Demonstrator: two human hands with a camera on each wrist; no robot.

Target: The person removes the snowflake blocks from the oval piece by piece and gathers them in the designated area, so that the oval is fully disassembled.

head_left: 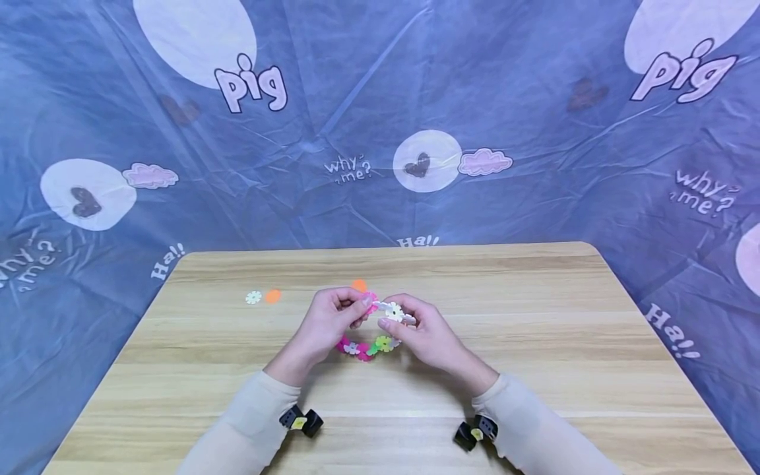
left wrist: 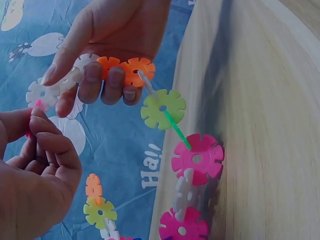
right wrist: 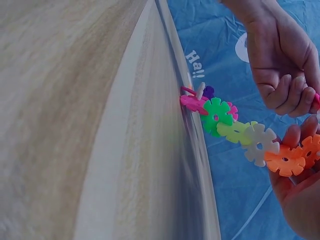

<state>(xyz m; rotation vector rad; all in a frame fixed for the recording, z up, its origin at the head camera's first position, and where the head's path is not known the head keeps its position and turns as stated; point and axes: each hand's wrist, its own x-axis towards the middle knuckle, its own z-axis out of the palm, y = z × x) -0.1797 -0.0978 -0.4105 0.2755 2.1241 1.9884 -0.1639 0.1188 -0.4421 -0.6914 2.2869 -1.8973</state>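
Observation:
Between both hands hangs a chain of slotted plastic snowflake discs, with pink discs (left wrist: pixel 197 159), yellow-green discs (left wrist: pixel 163 109), white, green and orange discs (left wrist: pixel 135 71) fitted edge to edge. My left hand (head_left: pixel 328 321) pinches a pink snowflake disc (head_left: pixel 371 302) between thumb and fingertips, right at the edge of a white disc. My right hand (head_left: pixel 429 332) grips the white and orange stretch of the chain, with the fingers curled under it and the thumb near a white disc (head_left: pixel 394 312). The rest of the chain loops down toward the person.
A loose white snowflake disc (head_left: pixel 253 297) and an orange disc (head_left: pixel 273 295) lie on the wooden table (head_left: pixel 196 369) to the left. Another orange disc (head_left: pixel 359 285) shows behind the left hand. Printed blue cloth (head_left: pixel 356 99) hangs beyond the table's far edge.

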